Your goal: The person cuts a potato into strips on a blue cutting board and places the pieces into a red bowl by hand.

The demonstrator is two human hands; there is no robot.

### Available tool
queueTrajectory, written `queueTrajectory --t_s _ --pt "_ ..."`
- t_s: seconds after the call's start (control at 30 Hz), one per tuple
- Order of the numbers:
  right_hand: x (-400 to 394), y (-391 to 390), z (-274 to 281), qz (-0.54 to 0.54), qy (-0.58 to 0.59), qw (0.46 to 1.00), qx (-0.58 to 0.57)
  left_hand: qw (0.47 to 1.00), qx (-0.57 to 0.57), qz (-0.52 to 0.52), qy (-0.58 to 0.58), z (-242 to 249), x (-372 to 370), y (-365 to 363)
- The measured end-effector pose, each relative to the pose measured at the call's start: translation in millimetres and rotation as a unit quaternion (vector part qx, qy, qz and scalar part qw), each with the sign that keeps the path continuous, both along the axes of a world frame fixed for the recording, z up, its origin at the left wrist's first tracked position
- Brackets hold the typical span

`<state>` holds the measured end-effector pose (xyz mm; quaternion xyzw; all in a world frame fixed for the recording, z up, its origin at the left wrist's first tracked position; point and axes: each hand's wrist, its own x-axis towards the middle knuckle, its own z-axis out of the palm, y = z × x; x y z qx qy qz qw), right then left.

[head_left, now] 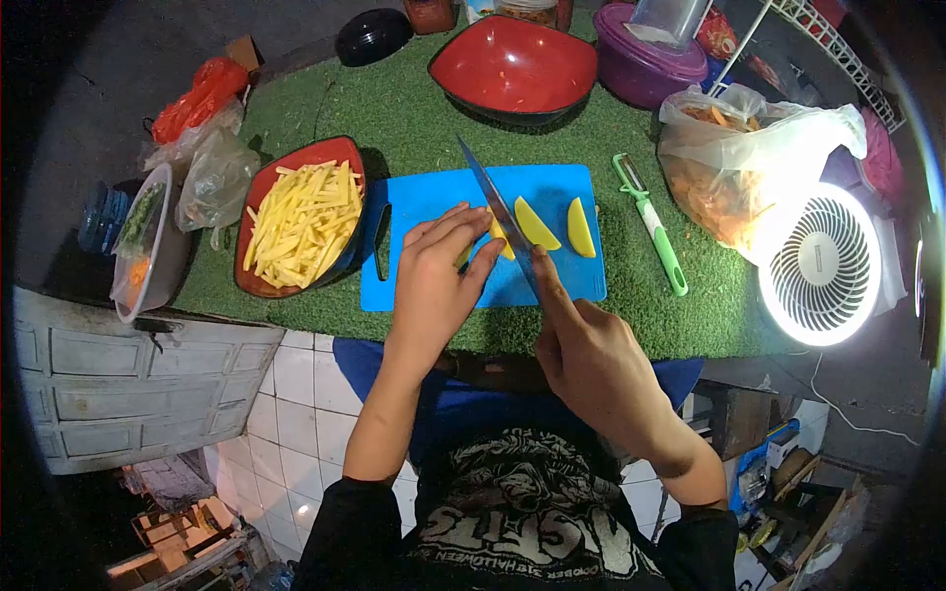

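Observation:
My right hand (586, 345) is closed round the handle of a long knife, its index finger along the blade (493, 202). The blade slants over a blue cutting board (424, 202), against a yellow piece (503, 236). My left hand (443, 261) presses on that piece with its fingertips, left of the blade; part of the piece is hidden under the fingers. Two yellow wedges lie right of the knife, one close to the blade (535, 223) and one near the board's right edge (580, 229).
Left of the board, a red bowl (347, 151) holds yellow sticks (304, 225). An empty red bowl (512, 64) stands behind. A green peeler (652, 227), plastic bag (719, 167) and lit round fan (820, 264) are on the right. A tub (148, 246) sits far left.

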<state>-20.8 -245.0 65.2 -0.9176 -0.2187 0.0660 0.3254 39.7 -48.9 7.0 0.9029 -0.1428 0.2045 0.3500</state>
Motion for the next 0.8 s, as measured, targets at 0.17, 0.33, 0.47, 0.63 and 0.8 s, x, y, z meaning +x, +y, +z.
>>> queueTrajectory --t_s 0.17,0.33,0.47,0.63,0.8 --pt "-6 8 -6 -0.027 -0.013 1.000 -0.007 1.000 -0.005 -0.004 0.000 1 -2 0" --pt "-11 18 -7 -0.016 -0.014 0.999 -0.043 1.000 -0.002 -0.006 -0.010 0 -3 1" --pt "-11 24 -1 -0.020 0.002 0.998 -0.054 1.000 -0.013 -0.009 -0.010 -1 -3 2" --pt "-5 23 1 0.006 -0.010 0.998 -0.053 1.000 -0.019 -0.017 -0.005 1 -3 2" --pt "11 27 6 0.010 0.038 0.995 -0.087 0.999 0.025 -0.020 -0.041 4 -2 1"
